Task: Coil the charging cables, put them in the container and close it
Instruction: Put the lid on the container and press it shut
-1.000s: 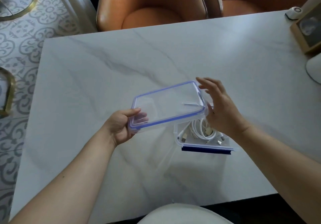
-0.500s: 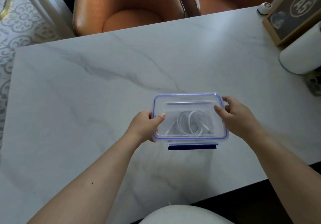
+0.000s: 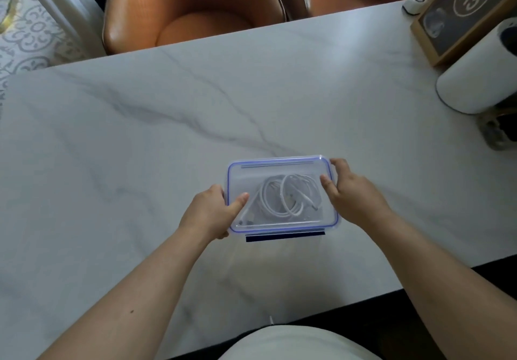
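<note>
A clear rectangular container (image 3: 282,234) with a blue-rimmed clear lid (image 3: 279,164) sits on the white marble table (image 3: 140,164), near its front edge. The lid lies flat on top of the box. Through it I see white charging cables (image 3: 285,197) coiled inside. My left hand (image 3: 212,214) grips the lid's left side, thumb on top. My right hand (image 3: 352,194) holds the right side, thumb pressing on the lid. A dark blue latch flap (image 3: 285,238) sticks out at the near side.
Two orange leather chairs (image 3: 181,10) stand behind the table's far edge. At the right are a white cylinder (image 3: 481,74), a wood-framed sign (image 3: 458,10) and a small white round device (image 3: 416,3).
The lid, held tilted above and left of the box a second ago, has come down flat onto the container. Both hands now hold its two short sides.
</note>
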